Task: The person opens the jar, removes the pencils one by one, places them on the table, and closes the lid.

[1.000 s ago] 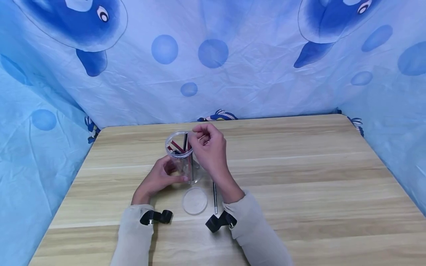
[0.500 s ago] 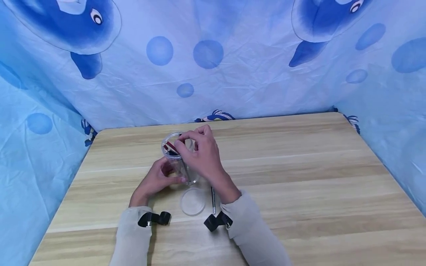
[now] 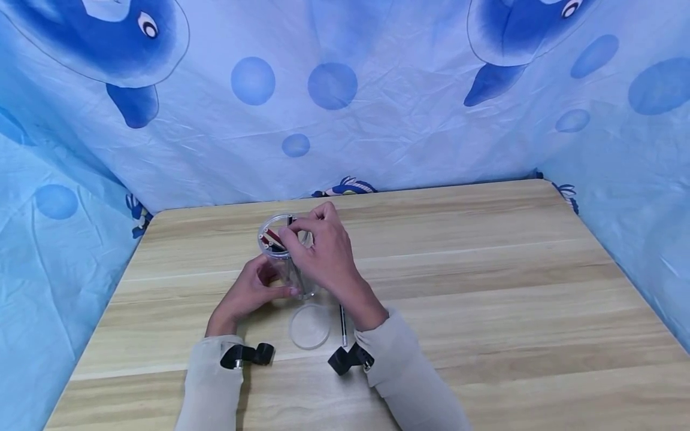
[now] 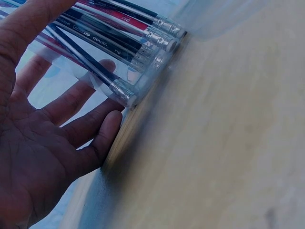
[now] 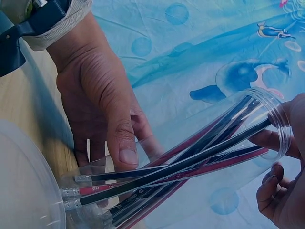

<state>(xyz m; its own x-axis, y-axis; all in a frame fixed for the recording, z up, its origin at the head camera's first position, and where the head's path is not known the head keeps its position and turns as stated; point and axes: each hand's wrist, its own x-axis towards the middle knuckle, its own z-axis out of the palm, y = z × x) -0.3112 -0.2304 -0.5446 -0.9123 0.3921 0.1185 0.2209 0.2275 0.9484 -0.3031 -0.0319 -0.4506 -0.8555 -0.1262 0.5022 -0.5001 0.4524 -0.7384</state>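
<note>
Through my head view, I see the left hand (image 3: pixel 253 290) with its fingers curled round a clear jar (image 3: pixel 291 270), upright on the desk (image 3: pixel 485 269). The right hand (image 3: pixel 326 246) has its fingers clamped on a dark pencil (image 5: pixel 228 139) at the jar's mouth. A round lid (image 3: pixel 309 326) and a loose pencil (image 3: pixel 343 326) lie nearer me.

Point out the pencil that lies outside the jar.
The dark pencil flat on the table, just right of the round lid; the other visible pencils are inside the clear jar.
</note>
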